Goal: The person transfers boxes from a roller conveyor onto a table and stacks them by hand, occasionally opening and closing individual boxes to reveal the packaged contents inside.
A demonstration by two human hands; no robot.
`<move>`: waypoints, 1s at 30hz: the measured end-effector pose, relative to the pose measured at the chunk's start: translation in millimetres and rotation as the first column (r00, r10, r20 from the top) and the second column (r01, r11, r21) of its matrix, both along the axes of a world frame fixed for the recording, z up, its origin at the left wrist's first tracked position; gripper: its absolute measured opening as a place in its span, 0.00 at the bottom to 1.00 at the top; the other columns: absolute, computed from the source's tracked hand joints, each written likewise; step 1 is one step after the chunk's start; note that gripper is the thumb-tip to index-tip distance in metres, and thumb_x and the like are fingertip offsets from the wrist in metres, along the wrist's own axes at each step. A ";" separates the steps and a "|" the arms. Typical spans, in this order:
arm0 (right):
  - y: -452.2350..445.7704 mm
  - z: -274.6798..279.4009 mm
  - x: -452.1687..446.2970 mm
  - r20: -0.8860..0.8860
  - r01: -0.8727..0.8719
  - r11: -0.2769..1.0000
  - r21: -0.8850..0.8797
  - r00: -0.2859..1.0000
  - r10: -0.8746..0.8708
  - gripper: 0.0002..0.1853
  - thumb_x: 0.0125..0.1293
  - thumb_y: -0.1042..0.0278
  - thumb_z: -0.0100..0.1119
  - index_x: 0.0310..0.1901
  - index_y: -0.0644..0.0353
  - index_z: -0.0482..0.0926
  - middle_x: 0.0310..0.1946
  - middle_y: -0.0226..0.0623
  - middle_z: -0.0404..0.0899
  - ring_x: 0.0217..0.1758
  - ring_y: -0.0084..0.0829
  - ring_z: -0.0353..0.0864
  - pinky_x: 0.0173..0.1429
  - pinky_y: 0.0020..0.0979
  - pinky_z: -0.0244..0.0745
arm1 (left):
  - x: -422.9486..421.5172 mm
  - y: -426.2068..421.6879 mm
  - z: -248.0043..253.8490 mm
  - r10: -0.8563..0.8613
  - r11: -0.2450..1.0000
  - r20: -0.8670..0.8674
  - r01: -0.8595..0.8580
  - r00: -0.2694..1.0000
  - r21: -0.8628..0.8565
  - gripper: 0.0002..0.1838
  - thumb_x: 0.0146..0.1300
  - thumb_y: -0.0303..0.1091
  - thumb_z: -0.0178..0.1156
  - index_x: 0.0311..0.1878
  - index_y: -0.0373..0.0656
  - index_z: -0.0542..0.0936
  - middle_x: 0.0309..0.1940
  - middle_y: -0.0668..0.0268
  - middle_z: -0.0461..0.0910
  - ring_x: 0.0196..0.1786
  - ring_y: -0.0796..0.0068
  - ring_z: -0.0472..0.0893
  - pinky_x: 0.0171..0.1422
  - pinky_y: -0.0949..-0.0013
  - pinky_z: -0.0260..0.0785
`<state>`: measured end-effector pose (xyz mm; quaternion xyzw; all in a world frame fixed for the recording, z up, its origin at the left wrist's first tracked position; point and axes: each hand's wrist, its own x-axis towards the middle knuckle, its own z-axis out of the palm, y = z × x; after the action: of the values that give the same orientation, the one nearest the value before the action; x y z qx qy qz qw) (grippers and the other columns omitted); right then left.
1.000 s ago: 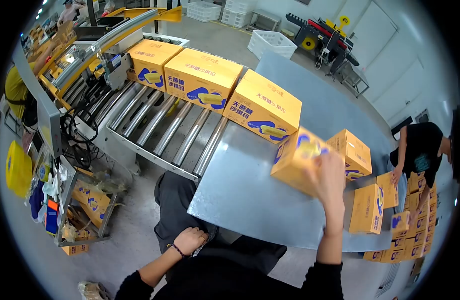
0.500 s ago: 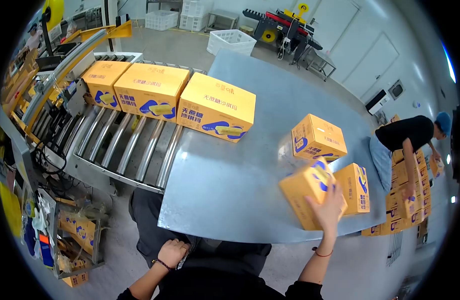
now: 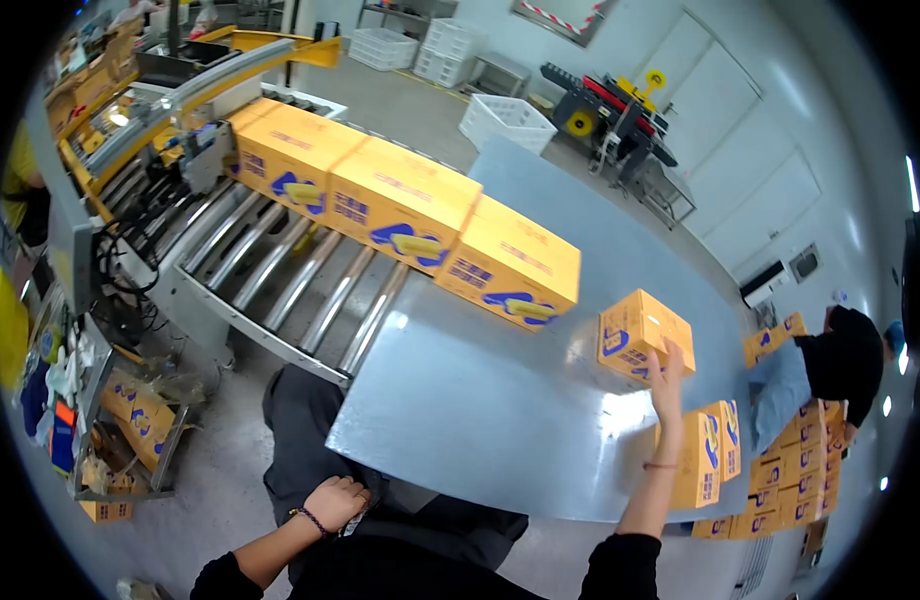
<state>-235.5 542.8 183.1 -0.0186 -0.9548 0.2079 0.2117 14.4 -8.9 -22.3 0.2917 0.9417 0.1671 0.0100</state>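
Note:
My right hand (image 3: 666, 372) reaches over the metal table (image 3: 460, 400), its fingers spread at the near right side of a yellow carton (image 3: 648, 325). Whether the fingertips press on that carton is hard to tell. My left hand (image 3: 336, 502) rests on my left thigh, fingers loosely curled, with no object visible in it. Two cartons (image 3: 698, 460) stand side by side at the table's right edge. Another carton (image 3: 510, 262) sits where the table meets the rollers, in a row with two more cartons (image 3: 400, 195) on the roller conveyor (image 3: 310, 285).
A co-worker in a black top (image 3: 846, 355) bends beside stacked cartons (image 3: 790, 475) at the right. A metal frame cart (image 3: 145, 430) holds cardboard at the left. White crates (image 3: 505, 122) and a red-black machine (image 3: 610, 115) stand beyond the table.
My right hand has let go of a carton, which now stands beside another at the right edge, and has moved up to the remaining carton. The view has shifted. The co-worker has changed posture.

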 end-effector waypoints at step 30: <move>-104.3 22.7 125.2 0.236 0.068 0.969 0.236 0.964 -0.125 0.53 0.56 0.43 0.73 0.80 0.53 0.60 0.78 0.56 0.57 0.81 0.58 0.53 0.82 0.58 0.45 | -0.2 5.9 6.9 -0.008 1.000 -0.007 0.008 1.000 -0.017 0.07 0.63 0.37 0.60 0.41 0.51 0.84 0.33 0.73 0.79 0.42 0.70 0.80 0.48 0.67 0.72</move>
<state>-110.4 438.5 205.8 -0.0671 -0.9891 0.0833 0.1008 14.1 -3.0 -15.4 0.2958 0.9421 0.1580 0.0101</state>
